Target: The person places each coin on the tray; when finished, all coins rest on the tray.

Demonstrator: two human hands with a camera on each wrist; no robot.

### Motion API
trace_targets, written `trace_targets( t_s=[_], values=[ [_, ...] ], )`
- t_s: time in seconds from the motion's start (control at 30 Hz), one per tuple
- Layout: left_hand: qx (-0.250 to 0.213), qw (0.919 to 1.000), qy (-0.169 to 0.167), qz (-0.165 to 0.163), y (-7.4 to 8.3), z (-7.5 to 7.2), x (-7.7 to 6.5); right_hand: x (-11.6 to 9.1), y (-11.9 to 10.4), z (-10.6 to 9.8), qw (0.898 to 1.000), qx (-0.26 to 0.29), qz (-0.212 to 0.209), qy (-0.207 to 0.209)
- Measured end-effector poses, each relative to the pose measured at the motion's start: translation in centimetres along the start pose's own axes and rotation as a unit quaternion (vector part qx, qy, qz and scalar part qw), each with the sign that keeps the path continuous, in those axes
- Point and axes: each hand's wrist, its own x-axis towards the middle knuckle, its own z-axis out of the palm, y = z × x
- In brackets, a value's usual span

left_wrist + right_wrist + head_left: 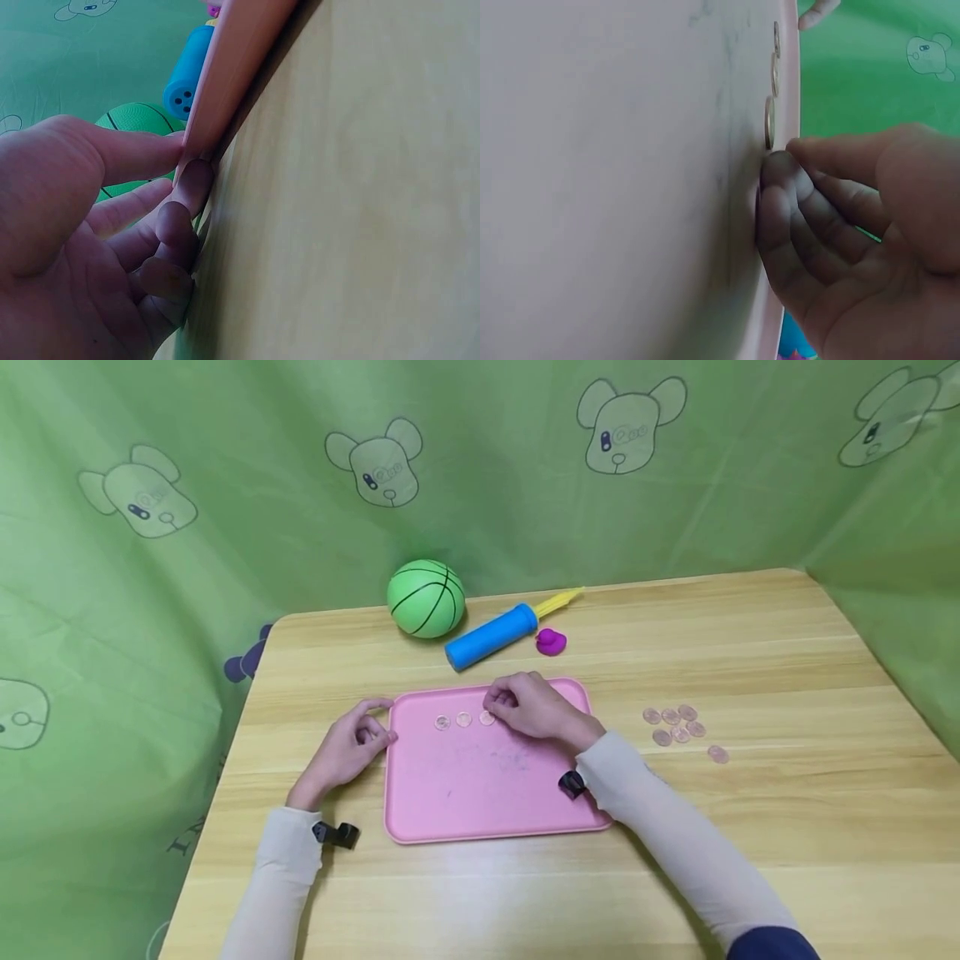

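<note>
A pink tray (480, 802) lies on the table. My left hand (348, 747) holds its left edge, with the thumb at the rim and other fingertips curled against the side in the left wrist view. Over the tray's upper part, my right hand (536, 706) is curled with fingertips down at its surface. Three coppery coins stretch in a row: one left (442, 722), one middle (464, 719), one right (487, 717) beside the right fingertips. Under those fingers, the thin edge of another coin (757, 217) shows in the right wrist view, mostly hidden.
Several more coins (680, 734) lie loosely grouped right of the tray, one (717, 754) apart from them. Behind the tray are a green ball (426, 599), a blue pump (491, 637) with a yellow end, and a small magenta object (551, 642). A green curtain (495, 510) hangs behind the table.
</note>
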Motion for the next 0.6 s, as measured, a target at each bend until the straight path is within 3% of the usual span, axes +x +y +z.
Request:
trace_targets(
  t_s=[0.2,0.37,0.6],
  values=[
    [-0.01,1.0,0.0,0.002,-0.1,0.1,-0.1,-1.8,0.6,-1.1,0.999,-0.016,-0.002,0.03],
    [-0.01,0.9999,-0.001,0.001,0.0,0.1,0.0,-3.8,1.4,-2.9,0.996,-0.036,0.033,0.073],
    [-0.007,1.0,0.0,-0.001,0.1,0.1,0.0,-6.4,3.3,-6.1,0.993,-0.055,0.062,0.089]
  ],
)
